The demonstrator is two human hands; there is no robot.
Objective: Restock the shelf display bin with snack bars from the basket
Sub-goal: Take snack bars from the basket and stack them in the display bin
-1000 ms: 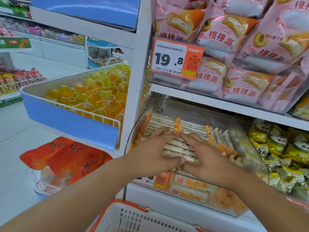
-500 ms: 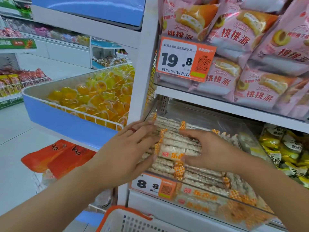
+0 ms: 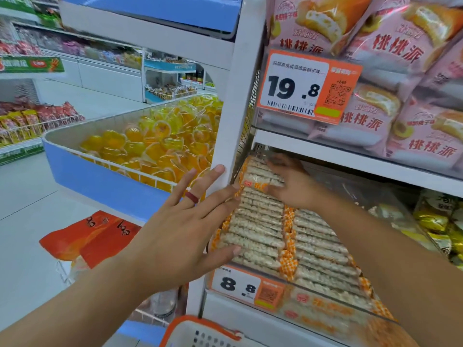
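A clear display bin point(image 3: 390, 319) on the lower shelf holds two rows of pale rice snack bars point(image 3: 318, 249) with orange-checked wrapper ends. My left hand point(image 3: 185, 229), with a red ring, is spread flat against the left ends of the left row, fingers straight. My right hand point(image 3: 293, 186) reaches into the back of the bin, fingers curled over a bar with a red and orange label near the top of the left row. The basket point(image 3: 200, 331), white with an orange rim, shows at the bottom edge; its contents are hidden.
A white shelf upright point(image 3: 233, 116) stands just left of the bin. Pink cake packets point(image 3: 406, 96) fill the shelf above, behind an orange 19.8 price tag point(image 3: 305, 86). A blue bin of yellow jelly cups point(image 3: 155, 144) sits to the left. Orange bags point(image 3: 85, 236) lie lower left.
My right hand has moved further back and left into the bin. My left hand has shifted out to the left ends of the bars, fingers spread. The view has moved closer.
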